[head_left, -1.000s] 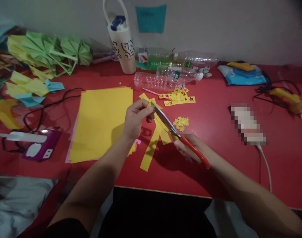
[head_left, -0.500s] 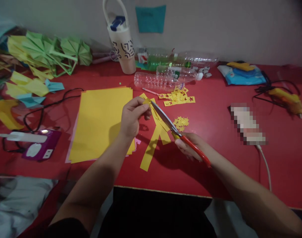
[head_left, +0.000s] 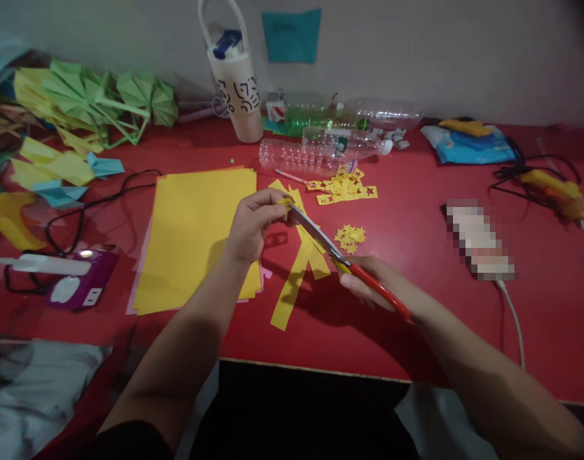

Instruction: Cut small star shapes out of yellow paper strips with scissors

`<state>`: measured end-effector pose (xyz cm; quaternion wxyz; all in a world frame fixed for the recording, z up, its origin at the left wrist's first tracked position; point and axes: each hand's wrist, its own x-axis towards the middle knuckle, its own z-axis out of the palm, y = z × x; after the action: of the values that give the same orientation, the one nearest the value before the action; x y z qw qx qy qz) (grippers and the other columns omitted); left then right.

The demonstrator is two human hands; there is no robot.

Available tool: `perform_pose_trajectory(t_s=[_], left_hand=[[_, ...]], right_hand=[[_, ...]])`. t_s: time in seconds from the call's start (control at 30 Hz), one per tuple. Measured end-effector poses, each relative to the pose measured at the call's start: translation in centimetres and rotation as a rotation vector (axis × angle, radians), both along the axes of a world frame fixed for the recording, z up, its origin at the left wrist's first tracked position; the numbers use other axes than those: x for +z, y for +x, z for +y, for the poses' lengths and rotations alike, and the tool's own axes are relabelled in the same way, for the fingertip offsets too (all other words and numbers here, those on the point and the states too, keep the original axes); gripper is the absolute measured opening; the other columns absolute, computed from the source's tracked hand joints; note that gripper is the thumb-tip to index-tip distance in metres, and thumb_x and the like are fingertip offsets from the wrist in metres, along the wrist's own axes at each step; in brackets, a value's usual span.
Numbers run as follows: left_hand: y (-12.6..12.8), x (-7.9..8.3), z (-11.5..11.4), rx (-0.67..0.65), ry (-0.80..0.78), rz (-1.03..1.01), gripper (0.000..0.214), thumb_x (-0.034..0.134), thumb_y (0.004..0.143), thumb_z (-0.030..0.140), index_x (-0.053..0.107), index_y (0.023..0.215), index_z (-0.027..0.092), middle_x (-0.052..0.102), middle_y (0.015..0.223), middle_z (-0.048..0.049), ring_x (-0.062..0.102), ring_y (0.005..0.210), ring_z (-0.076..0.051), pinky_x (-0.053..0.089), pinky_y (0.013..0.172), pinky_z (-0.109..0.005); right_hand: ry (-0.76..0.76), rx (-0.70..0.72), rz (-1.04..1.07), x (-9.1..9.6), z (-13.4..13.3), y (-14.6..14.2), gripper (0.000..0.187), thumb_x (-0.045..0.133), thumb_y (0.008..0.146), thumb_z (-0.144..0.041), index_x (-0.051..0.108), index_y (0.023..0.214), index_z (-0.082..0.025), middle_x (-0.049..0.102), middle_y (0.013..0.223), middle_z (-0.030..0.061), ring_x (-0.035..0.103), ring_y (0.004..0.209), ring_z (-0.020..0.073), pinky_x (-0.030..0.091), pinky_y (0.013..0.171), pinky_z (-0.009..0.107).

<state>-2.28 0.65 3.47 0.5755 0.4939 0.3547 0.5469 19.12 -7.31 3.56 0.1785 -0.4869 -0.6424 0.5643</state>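
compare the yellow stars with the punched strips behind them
The stars are small solid shapes, while the punched strips are longer bands with star-shaped holes. The stars lie nearer the right hand; the punched strips, nearer the bottles. Both are yellow and on the red table.

Scissors (head_left: pixel 337 253) show smooth metal blades (head_left: pixel 315 229) and glossy plastic handles (head_left: pixel 376 285); stacked yellow sheets (head_left: pixel 200 236) are matt paper; bottles (head_left: pixel 296 157) are shiny plastic.

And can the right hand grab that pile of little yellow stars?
Probably not easily: the right hand is busy gripping the red-handled scissors. But the star pile lies uncovered on the red table, just beyond it, so an empty hand could likely reach.
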Motion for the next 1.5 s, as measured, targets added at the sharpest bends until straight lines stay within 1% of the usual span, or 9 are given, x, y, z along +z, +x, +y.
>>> perform_pose_trajectory(t_s=[0.27,0.57,0.73,0.87,1.0,1.1,1.2,1.33,1.5], left_hand=[[-1.0,-0.1,0.4,-0.158,-0.039,0.117,0.011,0.065,0.058,0.017,0.056,0.051,0.016,0.06,0.06,0.0006,0.064,0.055,-0.013,0.055,0.058,-0.028],[-1.1,-0.1,0.4,-0.2,-0.048,0.098,0.01,0.064,0.057,0.015,0.058,0.049,0.017,0.059,0.055,0.0018,0.059,0.051,-0.011,0.053,0.055,-0.027],[-0.9,0.0,0.3,-0.168,-0.082,0.09,0.01,0.066,0.056,0.017,0.058,0.05,0.017,0.057,0.052,0.0021,0.056,0.049,-0.01,0.049,0.05,-0.023],[-0.6,0.0,0.1,-0.137,-0.095,0.09,0.014,0.071,0.058,0.024,0.058,0.054,0.018,0.055,0.052,0.0028,0.045,0.043,-0.006,0.039,0.041,-0.02],[-0.1,-0.2,-0.2,-0.147,-0.101,0.132,0.018,0.074,0.061,0.03,0.062,0.057,0.017,0.051,0.049,0.0036,0.039,0.042,-0.004,0.031,0.039,-0.019],[0.2,-0.3,-0.4,-0.099,-0.099,0.1,0.018,0.074,0.063,0.03,0.063,0.06,0.017,0.051,0.049,0.0048,0.039,0.042,-0.003,0.032,0.04,-0.017],[0.2,-0.2,-0.5,-0.055,-0.129,0.057,0.015,0.072,0.062,0.028,0.061,0.061,0.018,0.055,0.051,0.0053,0.042,0.04,-0.003,0.031,0.038,-0.016],[0.2,0.1,-0.6,-0.035,-0.167,0.015,0.012,0.069,0.06,0.026,0.059,0.059,0.018,0.057,0.05,0.0053,0.046,0.04,-0.004,0.032,0.036,-0.015],[0.3,0.3,-0.4,-0.017,-0.111,-0.01,0.009,0.065,0.059,0.024,0.059,0.058,0.018,0.055,0.049,0.0059,0.046,0.041,-0.004,0.037,0.038,-0.016]], right_hand=[[0.0,-0.003,-0.007,0.1,0.0,0.1,0.058,0.057,0.076,-0.076,0.04,0.062,-0.023,0.039,0.052,-0.0063,0.035,0.046,0.0086,0.026,0.044,0.025],[-0.056,-0.025,-0.005,0.4,-0.1,-0.1,0.057,0.058,0.076,-0.075,0.038,0.062,-0.023,0.037,0.05,-0.0078,0.034,0.043,0.0073,0.025,0.042,0.024],[-0.103,-0.061,-0.013,0.3,-0.2,-0.3,0.06,0.059,0.073,-0.077,0.034,0.06,-0.024,0.035,0.049,-0.0081,0.035,0.041,0.0071,0.027,0.041,0.024],[-0.111,-0.079,0.038,-0.1,-0.3,-0.4,0.059,0.057,0.075,-0.076,0.034,0.061,-0.024,0.034,0.048,-0.009,0.035,0.039,0.0061,0.03,0.04,0.024],[-0.109,-0.102,0.068,-0.7,-0.3,-0.3,0.056,0.056,0.078,-0.073,0.036,0.062,-0.024,0.037,0.045,-0.009,0.038,0.038,0.0067,0.032,0.039,0.024],[-0.062,-0.111,0.094,-0.9,-0.4,-0.3,0.054,0.058,0.079,-0.07,0.037,0.061,-0.024,0.037,0.048,-0.0086,0.037,0.039,0.0068,0.031,0.039,0.024],[-0.034,-0.128,0.099,-0.9,-0.4,-0.4,0.052,0.061,0.08,-0.067,0.038,0.062,-0.023,0.035,0.049,-0.0088,0.035,0.041,0.0067,0.031,0.04,0.024],[-0.03,-0.105,0.076,-0.5,-0.3,-0.4,0.054,0.059,0.079,-0.069,0.036,0.061,-0.024,0.035,0.049,-0.0086,0.035,0.042,0.0071,0.03,0.042,0.025],[-0.048,-0.1,0.046,-0.3,-0.1,-0.4,0.057,0.061,0.075,-0.073,0.035,0.06,-0.024,0.034,0.05,-0.0083,0.034,0.043,0.0075,0.03,0.043,0.025]])
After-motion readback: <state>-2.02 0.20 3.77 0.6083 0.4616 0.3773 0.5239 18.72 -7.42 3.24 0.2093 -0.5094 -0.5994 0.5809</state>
